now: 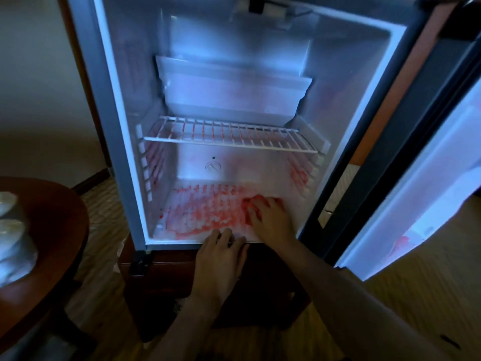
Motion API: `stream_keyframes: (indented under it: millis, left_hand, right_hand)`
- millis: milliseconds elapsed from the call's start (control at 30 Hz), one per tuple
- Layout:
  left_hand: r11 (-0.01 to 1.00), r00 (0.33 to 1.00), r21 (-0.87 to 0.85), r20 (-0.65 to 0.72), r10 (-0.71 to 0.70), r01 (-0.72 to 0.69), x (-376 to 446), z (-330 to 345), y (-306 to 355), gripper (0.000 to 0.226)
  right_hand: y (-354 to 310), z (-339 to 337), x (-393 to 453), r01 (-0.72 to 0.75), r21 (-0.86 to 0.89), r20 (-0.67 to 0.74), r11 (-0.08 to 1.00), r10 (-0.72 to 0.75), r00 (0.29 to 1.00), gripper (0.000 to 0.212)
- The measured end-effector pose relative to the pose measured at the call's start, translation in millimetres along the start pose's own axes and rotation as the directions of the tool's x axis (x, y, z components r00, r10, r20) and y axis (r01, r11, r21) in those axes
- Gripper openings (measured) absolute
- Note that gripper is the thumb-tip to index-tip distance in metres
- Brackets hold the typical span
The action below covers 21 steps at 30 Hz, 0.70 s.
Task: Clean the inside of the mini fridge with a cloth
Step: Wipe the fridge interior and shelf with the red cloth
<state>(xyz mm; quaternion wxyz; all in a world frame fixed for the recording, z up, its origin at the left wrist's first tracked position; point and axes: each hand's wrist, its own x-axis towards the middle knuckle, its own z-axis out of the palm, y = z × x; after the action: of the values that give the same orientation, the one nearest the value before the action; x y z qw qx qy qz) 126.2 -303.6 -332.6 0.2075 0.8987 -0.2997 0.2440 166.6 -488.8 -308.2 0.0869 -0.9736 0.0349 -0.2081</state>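
- Red-pink smearing covers most of the floor of the mini fridge (122, 126), in broken streaks that run toward the back wall; fainter pink marks show on the lower side walls and on the wire shelf (229, 138) above the floor.
- Right hand (270, 217) lies inside the mini fridge at the right of the floor, fingers spread flat and pointing inward. A reddish patch lies under the fingers; it is likely the cloth, but blur prevents confirming this or any grip on it. The flat posture suits pressing a wipe against the floor.
- Left hand (221, 259) rests on the front lip of the mini fridge, fingers lightly curled over the edge, holding nothing separate. Judgement: it braces the body while the other arm reaches in.
- Door (421, 183) stands swung wide at the right of the mini fridge, giving both arms clear access; a pink smudge shows on its inner face.
- A pale plastic tray (234, 92) sits above the wire shelf, apparently unstained.
- Round wooden desk (52, 212) stands left of the mini fridge, carrying pale wrapped items (13, 243).
- Judgement: cleaning is at an early stage, since the floor stain is largely intact.
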Motion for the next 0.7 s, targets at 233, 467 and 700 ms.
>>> stream_keyframes:
  millis: [233, 467, 700]
  left_hand:
    - [1.0, 1.0, -0.014, -0.018, 0.003, -0.004, -3.4, 4.3, 1.2, 0.021]
    - [0.999, 0.999, -0.049, -0.053, 0.007, -0.009, -7.2, 14.7, -1.8, 0.029]
    - [0.998, 0.999, -0.059, -0.026, -0.021, 0.019, -7.0, 13.3, 1.7, 0.032]
  right_hand:
    - [-8.9, -16.2, -74.0, 0.078, 0.023, -0.177, 0.997, -0.073, 0.982, 0.026]
    - [-2.4, -3.4, -1.5, -0.176, 0.084, -0.022, 0.981, 0.179, 0.984, 0.025]
    - [10.5, 13.9, 70.9, -0.163, 0.064, 0.041, 0.984, 0.161, 0.986, 0.028]
